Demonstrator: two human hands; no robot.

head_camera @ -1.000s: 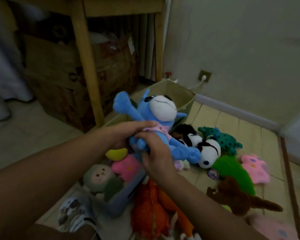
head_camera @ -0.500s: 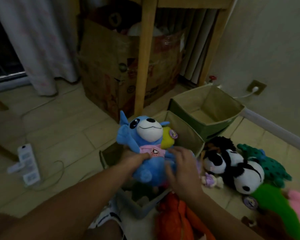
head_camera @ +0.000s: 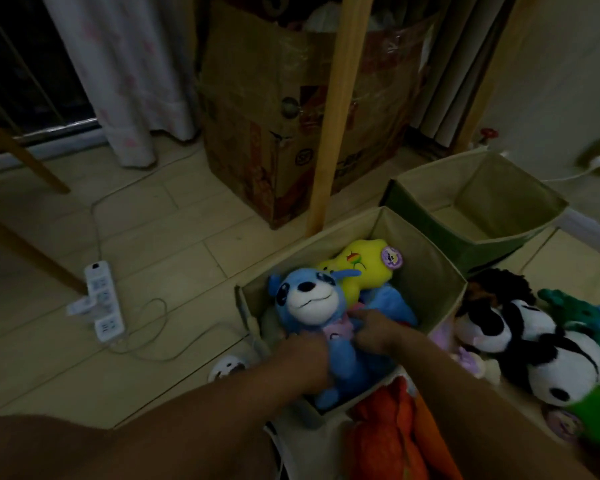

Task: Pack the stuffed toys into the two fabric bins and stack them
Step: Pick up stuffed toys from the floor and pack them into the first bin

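A blue plush with a white snout [head_camera: 309,299] lies face up inside the near fabric bin [head_camera: 426,258], beside a yellow plush [head_camera: 364,268]. My left hand [head_camera: 309,358] grips its body from the left. My right hand [head_camera: 374,327] presses on its chest, fingers bent. A second fabric bin [head_camera: 478,199] stands open behind, with nothing showing inside. A black-and-white panda plush [head_camera: 534,344], a green spotted toy [head_camera: 582,317] and an orange plush [head_camera: 388,438] lie on the floor to the right.
A wooden table leg [head_camera: 333,116] rises just behind the near bin, with a large cardboard box [head_camera: 278,109] behind it. A white power strip [head_camera: 103,303] and its cable lie on the tiled floor to the left. A curtain [head_camera: 125,64] hangs at the back left.
The blue plush has gone from held above the near bin down into it, next to the yellow plush. Both hands followed it down. The view has swung left.
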